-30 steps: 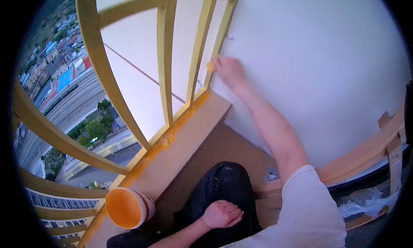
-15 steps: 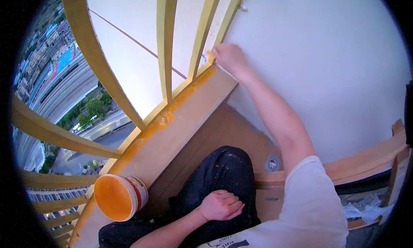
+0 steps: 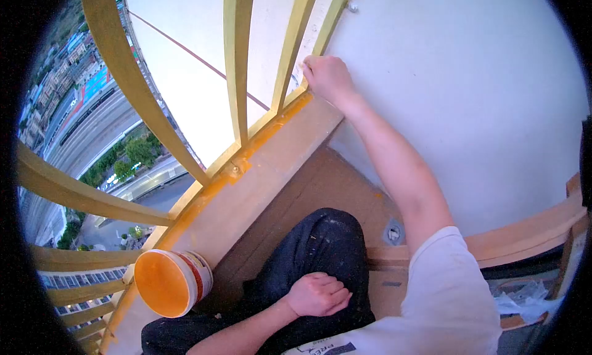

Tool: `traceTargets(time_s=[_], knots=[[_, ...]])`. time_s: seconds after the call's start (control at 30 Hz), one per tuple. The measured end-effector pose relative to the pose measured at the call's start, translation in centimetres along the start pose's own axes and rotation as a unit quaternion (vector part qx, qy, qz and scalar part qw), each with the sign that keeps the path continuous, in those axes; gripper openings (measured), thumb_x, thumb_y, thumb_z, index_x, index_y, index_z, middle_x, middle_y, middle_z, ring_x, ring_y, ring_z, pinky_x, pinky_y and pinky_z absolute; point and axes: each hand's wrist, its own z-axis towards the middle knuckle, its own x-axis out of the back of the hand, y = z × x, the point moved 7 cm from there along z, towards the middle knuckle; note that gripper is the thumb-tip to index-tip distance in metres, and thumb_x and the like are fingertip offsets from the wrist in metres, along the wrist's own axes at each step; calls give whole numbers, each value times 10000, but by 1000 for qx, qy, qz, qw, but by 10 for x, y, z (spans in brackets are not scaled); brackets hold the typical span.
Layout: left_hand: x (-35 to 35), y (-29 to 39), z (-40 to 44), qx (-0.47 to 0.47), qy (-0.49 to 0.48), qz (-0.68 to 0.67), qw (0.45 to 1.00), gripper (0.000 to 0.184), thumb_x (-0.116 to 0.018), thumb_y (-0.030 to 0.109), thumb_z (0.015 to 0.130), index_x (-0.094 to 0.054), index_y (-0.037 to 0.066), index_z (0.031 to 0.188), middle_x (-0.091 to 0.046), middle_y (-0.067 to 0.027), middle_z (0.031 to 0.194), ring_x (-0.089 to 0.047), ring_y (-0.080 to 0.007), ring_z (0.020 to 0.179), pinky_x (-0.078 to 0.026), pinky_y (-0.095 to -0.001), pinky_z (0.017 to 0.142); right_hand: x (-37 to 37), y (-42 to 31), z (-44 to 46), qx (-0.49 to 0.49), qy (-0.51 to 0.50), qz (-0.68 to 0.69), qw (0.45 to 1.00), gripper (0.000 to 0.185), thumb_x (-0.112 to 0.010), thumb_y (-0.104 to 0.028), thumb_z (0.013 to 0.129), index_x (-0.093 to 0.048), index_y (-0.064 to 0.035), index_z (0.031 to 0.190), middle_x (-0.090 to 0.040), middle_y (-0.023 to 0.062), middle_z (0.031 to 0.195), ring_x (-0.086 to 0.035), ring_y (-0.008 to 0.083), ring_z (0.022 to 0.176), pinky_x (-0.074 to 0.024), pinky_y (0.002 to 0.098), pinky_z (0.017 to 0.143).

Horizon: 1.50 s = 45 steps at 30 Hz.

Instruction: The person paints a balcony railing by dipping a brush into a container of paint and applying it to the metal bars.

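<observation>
My right hand (image 3: 330, 79) reaches to the far corner and touches the last bar (image 3: 333, 21) of the yellow railing, just above its bottom rail. Its fingers are pinched together, and what they hold is hidden behind them. My left hand (image 3: 319, 294) lies across my dark-trousered leg (image 3: 320, 244) with its fingers curled in and nothing showing in them. Left of that leg, a white bucket (image 3: 198, 275) with an orange inside leans tilted on the ledge against the railing. Orange paint (image 3: 203, 202) streaks the ledge along the foot of the bars.
A pale wall (image 3: 462, 96) rises on the right. The brown floor (image 3: 320, 182) has a round drain (image 3: 393, 233). A wooden frame (image 3: 518, 235) and clear plastic (image 3: 524, 299) are at lower right. Beyond the bars (image 3: 126, 77) is a long drop to roads and trees (image 3: 137, 150).
My right hand has shifted slightly up along the last bar. The orange patch seen at its fingertips earlier is no longer visible. My left hand and the bucket stay put.
</observation>
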Motion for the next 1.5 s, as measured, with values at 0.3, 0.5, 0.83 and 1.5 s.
traceTargets(time_s=[0.3,0.5,0.83,1.5], knots=[[-3,3,-1,1,6,-1,1000,252,-757,242,862,-609,149,680,-592,10,674,-617,-173,608,-505,-316,569,-19,-1,-4,43,-91,-39,994,260,-548,-232,974,-708,-53,877,-718,215,855,-719,407,838,-577,531,781],[-2,3,0,-3,-7,6,1000,243,-760,231,859,-617,149,681,-592,9,668,-620,-172,605,-507,-313,563,-30,8,-20,43,-76,-13,996,254,-572,-249,985,-705,-49,903,-704,193,840,-686,401,812,-544,513,740],[-4,1,-3,6,-17,23,1000,214,-768,201,846,-630,149,691,-588,3,670,-615,-168,585,-510,-319,544,-15,23,-100,-140,208,181,951,158,-596,-138,970,-721,-68,1035,-705,184,841,-698,378,790,-557,480,723],[-7,-5,0,30,-33,21,999,200,-823,191,774,-648,156,684,-625,11,678,-635,-147,596,-498,-285,538,-40,7,-105,-39,220,154,963,478,-664,-57,908,-584,-29,1378,-667,139,937,-649,327,890,-564,440,790]])
